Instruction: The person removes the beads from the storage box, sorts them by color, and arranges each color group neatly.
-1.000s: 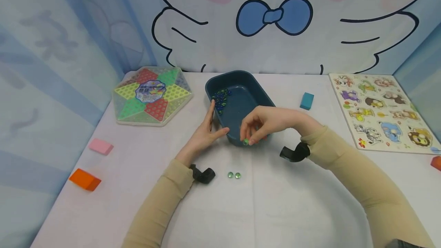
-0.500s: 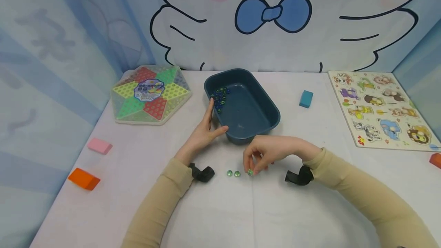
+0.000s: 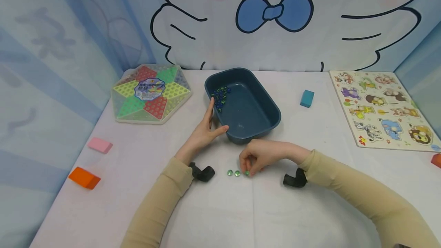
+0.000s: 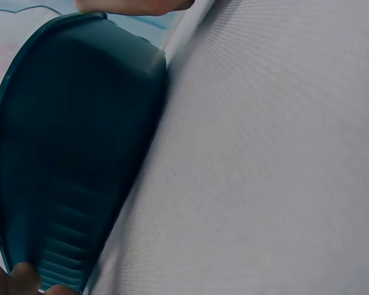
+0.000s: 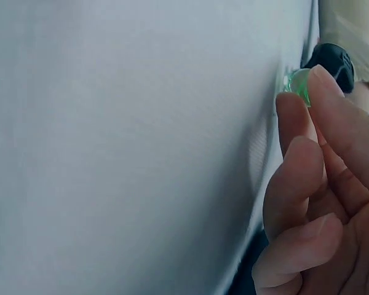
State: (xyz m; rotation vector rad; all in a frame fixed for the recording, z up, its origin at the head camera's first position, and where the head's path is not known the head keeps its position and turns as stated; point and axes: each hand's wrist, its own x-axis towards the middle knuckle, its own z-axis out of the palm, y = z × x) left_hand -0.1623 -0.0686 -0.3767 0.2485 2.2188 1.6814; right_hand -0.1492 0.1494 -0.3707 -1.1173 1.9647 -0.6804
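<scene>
A dark teal plastic basin [image 3: 255,106] stands on the white cloth, with several blue and green glass marbles [image 3: 220,98] gathered along its left inner side. My left hand [image 3: 201,137] rests against the basin's near left side, thumb and fingers spread fairly straight along the rim. In the left wrist view, its fingertips [image 4: 24,278] touch the basin's edge at the lower left. Between thumb and fingertips, my right hand [image 3: 260,156] pinches a green glass marble [image 5: 300,83] close over the cloth. Just left of it lie two green marbles [image 3: 233,173] side by side.
A hexagonal Chinese checkers board [image 3: 151,94] lies back left. Pink [image 3: 100,145] and orange blocks [image 3: 84,178] sit at the left edge. At right are a blue block [image 3: 307,98], an animal puzzle board [image 3: 386,110] and a red block [image 3: 436,160].
My right hand has brought the green marble from the basin's near rim down toward me, then slightly left beside the other two marbles. The left hand stays at the basin.
</scene>
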